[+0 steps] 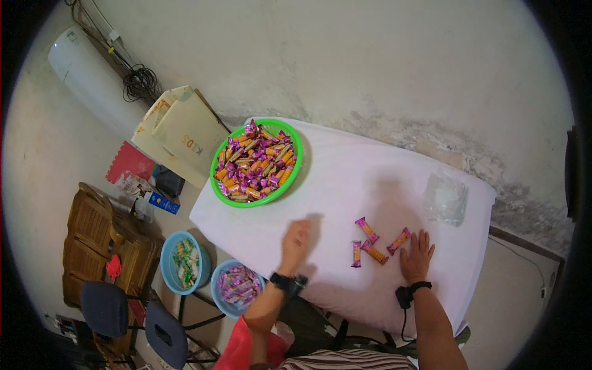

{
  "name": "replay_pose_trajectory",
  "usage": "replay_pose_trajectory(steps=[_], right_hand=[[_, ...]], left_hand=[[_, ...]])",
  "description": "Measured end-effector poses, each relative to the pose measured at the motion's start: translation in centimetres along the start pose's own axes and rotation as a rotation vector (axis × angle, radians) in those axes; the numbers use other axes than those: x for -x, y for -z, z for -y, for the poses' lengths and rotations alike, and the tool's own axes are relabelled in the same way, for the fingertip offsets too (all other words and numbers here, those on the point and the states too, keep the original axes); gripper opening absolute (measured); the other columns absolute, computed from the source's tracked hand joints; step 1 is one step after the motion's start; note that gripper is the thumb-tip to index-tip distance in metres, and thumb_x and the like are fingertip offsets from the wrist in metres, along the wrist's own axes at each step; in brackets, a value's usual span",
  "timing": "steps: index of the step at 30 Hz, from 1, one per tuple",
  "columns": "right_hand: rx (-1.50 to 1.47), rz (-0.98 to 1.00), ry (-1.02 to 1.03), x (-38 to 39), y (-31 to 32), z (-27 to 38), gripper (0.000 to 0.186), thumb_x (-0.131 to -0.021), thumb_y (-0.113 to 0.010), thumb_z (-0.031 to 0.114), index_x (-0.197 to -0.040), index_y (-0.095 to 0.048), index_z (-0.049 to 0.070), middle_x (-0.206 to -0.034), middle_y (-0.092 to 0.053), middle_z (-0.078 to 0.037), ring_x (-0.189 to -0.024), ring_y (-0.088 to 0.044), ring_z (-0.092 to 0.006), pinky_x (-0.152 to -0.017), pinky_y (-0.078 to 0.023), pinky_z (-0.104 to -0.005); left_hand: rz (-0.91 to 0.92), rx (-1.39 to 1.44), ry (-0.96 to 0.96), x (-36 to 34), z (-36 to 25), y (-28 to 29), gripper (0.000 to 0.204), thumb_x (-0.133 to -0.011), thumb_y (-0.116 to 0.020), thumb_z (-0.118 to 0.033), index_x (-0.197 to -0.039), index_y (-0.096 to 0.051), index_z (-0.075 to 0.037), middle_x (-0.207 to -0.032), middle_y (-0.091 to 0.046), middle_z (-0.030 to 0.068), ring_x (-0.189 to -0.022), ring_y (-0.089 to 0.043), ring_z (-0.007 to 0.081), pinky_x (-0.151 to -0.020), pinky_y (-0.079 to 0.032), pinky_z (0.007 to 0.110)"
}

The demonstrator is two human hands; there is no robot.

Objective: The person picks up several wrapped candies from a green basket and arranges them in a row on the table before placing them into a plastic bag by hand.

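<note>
My left hand (295,243) is over the near edge of the white-covered table, its fingers curled in; whatever they hold, if anything, is hidden. My right hand (417,256) rests on the cloth with its fingers spread, close beside a purple-and-orange wrapped snack (399,241). Several such snacks lie loose between my hands, one of them a wrapped bar (356,253) standing lengthwise at the left of the group. Beyond my left hand, a bright green basket (299,161) is heaped with the same wrapped snacks.
A clear plastic bag (446,197) lies at the table's right. Below the table's left side are two blue tubs, one with green-and-white packets (185,262), one with purple packets (239,286). Dark chairs (105,308) and a wooden bench (92,234) stand left; a wall (394,74) runs behind.
</note>
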State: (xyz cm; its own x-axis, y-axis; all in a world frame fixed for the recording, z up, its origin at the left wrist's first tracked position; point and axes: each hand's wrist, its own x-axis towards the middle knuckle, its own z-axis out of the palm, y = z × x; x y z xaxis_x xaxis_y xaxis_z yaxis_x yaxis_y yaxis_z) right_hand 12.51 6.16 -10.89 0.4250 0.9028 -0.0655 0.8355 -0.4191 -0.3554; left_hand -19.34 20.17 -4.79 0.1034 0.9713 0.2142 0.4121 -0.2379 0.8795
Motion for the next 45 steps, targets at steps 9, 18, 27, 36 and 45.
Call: replay_pose_trajectory(steps=[9, 18, 27, 36, 45], right_hand=[[0.018, 0.01, -0.015, -0.1, 0.5, 0.7, 0.059, -0.088, -0.054, 0.033, -0.138, -0.039, 0.005, -0.152, -0.022, -0.014, -0.142, -0.015, -0.0318, -0.112, -0.011, -0.0567], [0.001, -0.006, 0.004, -0.1, 0.1, 0.0, 0.059, -0.087, -0.055, 0.033, -0.137, -0.041, 0.006, -0.152, -0.023, -0.014, -0.142, -0.016, -0.032, -0.112, -0.011, -0.0578], [0.03, -0.038, 0.023, -0.2, 0.0, -0.1, 0.06, -0.085, -0.057, 0.033, -0.136, -0.042, 0.006, -0.151, -0.024, -0.014, -0.142, -0.016, -0.0321, -0.111, -0.013, -0.0592], [0.042, -0.049, 0.018, -0.1, -0.4, -0.4, 0.059, -0.085, -0.057, 0.032, -0.135, -0.042, 0.005, -0.15, -0.026, -0.016, -0.141, -0.018, -0.0327, -0.11, -0.015, -0.0598], [0.017, -0.049, 0.023, 0.0, -0.2, 0.0, 0.058, -0.086, -0.057, 0.03, -0.136, -0.04, 0.005, -0.15, -0.025, -0.016, -0.141, -0.018, -0.0336, -0.11, -0.014, -0.0596]], left_hand=[[-0.145, -1.001, -0.296, -14.8, 4.9, 14.5, 0.031, -0.075, -0.056, 0.001, -0.102, -0.067, -0.007, -0.105, -0.064, 0.0136, -0.1, -0.058, 0.034, -0.088, -0.046, 0.042], [-0.036, -1.069, -0.267, -14.4, 2.7, 15.4, 0.022, -0.074, -0.061, -0.002, -0.095, -0.067, -0.006, -0.095, -0.062, 0.0122, -0.091, -0.059, 0.0323, -0.081, -0.048, 0.042], [-0.037, -0.255, -0.034, -3.3, 1.6, 6.3, 0.018, -0.082, -0.068, -0.009, -0.099, -0.065, -0.005, -0.09, -0.064, 0.0117, -0.078, -0.061, 0.0236, -0.071, -0.049, 0.033], [0.007, -0.021, 0.053, -1.0, 2.8, -0.3, 0.019, -0.087, -0.059, -0.003, -0.105, -0.064, -0.006, -0.09, -0.06, 0.0033, -0.079, -0.056, 0.0131, -0.068, -0.048, 0.026], [-0.172, -0.871, -0.205, -11.4, 4.8, 13.9, 0.022, -0.076, -0.062, -0.005, -0.096, -0.068, -0.01, -0.098, -0.06, 0.013, -0.093, -0.056, 0.0327, -0.082, -0.047, 0.041]])
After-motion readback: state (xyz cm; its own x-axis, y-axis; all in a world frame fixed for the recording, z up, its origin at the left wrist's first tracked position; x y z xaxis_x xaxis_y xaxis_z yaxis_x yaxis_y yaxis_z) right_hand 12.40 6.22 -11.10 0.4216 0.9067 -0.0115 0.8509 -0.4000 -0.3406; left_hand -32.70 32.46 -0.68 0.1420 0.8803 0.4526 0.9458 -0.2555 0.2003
